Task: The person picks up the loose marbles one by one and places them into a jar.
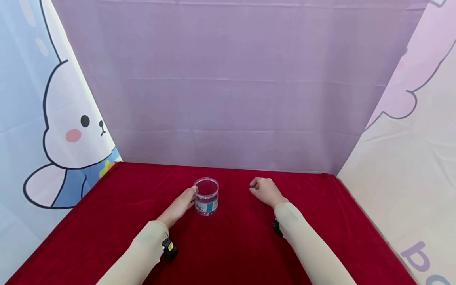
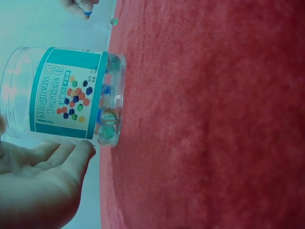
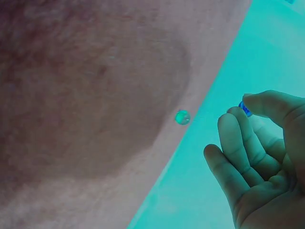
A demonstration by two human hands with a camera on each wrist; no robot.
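Observation:
A clear plastic jar [image 1: 207,206] stands upright and lidless on the red cloth, with a white and teal label [image 2: 69,93] and several glass marbles [image 2: 108,116] at its bottom. My left hand [image 1: 179,205] holds the jar by its left side, thumb near the rim and fingers against the wall. To the right of the jar, apart from it, my right hand [image 1: 266,192] pinches a small blue marble [image 3: 245,109] between thumb and fingertip. A greenish clear marble [image 3: 182,117] lies loose on the cloth near the right hand; I cannot make it out in the head view.
Red cloth [image 1: 228,253] covers the table. A lilac curtain [image 1: 228,87] hangs behind its far edge. Printed cloth panels stand at both sides, a cartoon rabbit [image 1: 71,118] on the left one. A small black device [image 1: 169,249] sits at the left wrist.

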